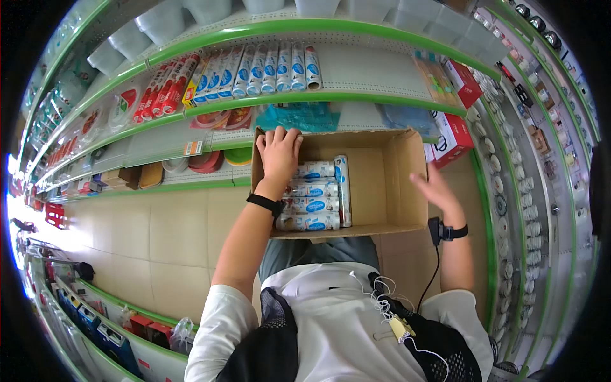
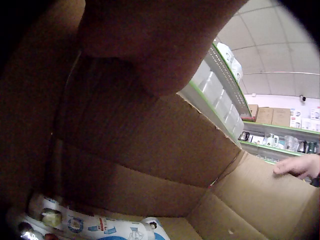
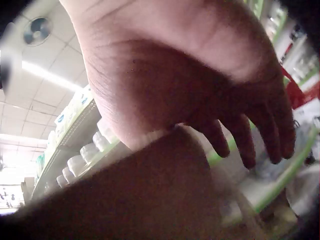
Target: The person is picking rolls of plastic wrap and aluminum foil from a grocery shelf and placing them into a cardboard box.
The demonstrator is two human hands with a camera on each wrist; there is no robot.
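An open-topped cardboard box [image 1: 382, 175] is in front of my body in the head view. Its left side holds several white-and-blue printed rolls [image 1: 312, 205], one of them lying crosswise to the others. My left hand [image 1: 279, 158] grips the box's far left corner, fingers curled over the rim. In the left wrist view that hand looms dark above the box's inside, with printed rolls [image 2: 100, 225] at the bottom. My right hand [image 1: 436, 191] rests against the box's right wall. Its fingers [image 3: 242, 140] extend loosely along the outside in the right wrist view.
Beyond the box, a green-edged shelf [image 1: 382, 99] carries upright white-and-blue rolls [image 1: 270, 67] and red rolls [image 1: 167, 86]. Red boxes [image 1: 450, 137] stand just past the box's right corner. More shelving [image 1: 519, 210] runs along the right; tiled floor [image 1: 172, 242] lies at the left.
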